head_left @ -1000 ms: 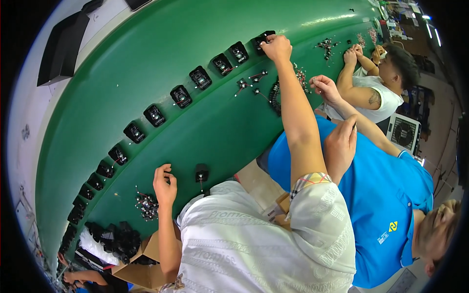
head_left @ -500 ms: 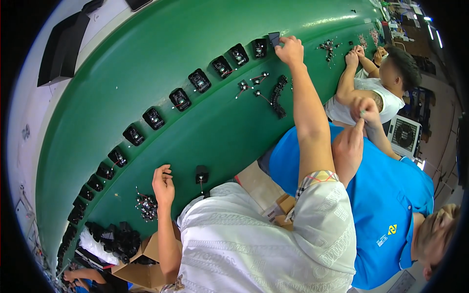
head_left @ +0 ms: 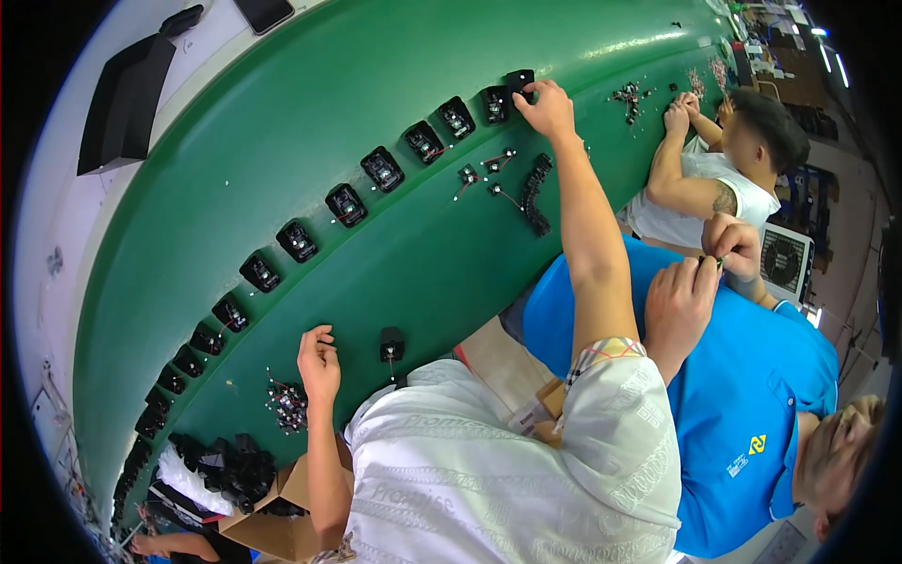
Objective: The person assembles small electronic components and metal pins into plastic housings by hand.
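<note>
The counter (head_left: 310,122) before me is deep green, the housings (head_left: 382,170) on it black. The worker's shirt (head_left: 470,461) is white with tonal patterned bands, its cuff (head_left: 601,352) beige plaid lined red and black; the neighbour's shirt (head_left: 733,376) is bright blue.

Bright overhead light, pale glare on the green tabletop (head_left: 413,263), heavy fisheye bending toward dark corners.

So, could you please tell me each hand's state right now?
Left hand: open, loosely curled, nothing visibly held.
Right hand: closed on a black housing.
</note>
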The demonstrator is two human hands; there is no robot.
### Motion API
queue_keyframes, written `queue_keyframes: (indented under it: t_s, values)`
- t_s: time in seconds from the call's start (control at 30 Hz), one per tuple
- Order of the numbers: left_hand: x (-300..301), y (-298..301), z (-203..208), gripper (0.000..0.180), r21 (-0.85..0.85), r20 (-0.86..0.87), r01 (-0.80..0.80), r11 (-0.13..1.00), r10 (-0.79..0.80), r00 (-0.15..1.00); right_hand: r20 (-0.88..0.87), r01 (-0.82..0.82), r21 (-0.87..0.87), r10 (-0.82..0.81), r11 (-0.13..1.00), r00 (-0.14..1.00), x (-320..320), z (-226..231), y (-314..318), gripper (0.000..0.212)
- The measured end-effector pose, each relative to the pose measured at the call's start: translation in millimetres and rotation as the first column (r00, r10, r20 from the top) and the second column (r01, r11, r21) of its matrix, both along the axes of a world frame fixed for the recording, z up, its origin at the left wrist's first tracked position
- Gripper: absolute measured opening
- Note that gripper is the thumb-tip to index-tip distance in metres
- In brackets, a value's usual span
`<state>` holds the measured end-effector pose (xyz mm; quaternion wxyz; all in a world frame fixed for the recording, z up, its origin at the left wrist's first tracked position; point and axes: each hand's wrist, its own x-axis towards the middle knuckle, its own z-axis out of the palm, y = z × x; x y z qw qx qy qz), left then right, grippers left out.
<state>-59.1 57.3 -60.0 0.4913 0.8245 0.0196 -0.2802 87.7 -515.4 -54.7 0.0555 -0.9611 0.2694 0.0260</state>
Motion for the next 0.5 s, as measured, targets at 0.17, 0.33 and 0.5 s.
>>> queue_keyframes:
  t_s: [0.17, 0.33, 0.5]
  values:
    - [-0.6, -1.6, -2.0, 0.039, 0.015, 0.015, -0.011, 1.0, 0.011, 1.0, 0.094, 0.002, -0.063, 0.004, 0.998, 0.996, 1.3, -2.8, -13.4, 0.035]
    - [1.7, -3.9, 2.3, 0.036, 0.05, -0.044, 0.025, 0.998, -0.023, 0.999, 0.051, 0.073, -0.081, -0.069, 0.994, 0.996, 3.3, -1.4, -44.8, 0.036]
    - [-1.0, -9.5, 2.7, 0.034, 0.022, 0.014, 0.014, 1.0, -0.015, 1.0, 0.052, 0.07, -0.05, -0.067, 0.996, 0.996, -1.1, 2.5, -47.5, 0.041]
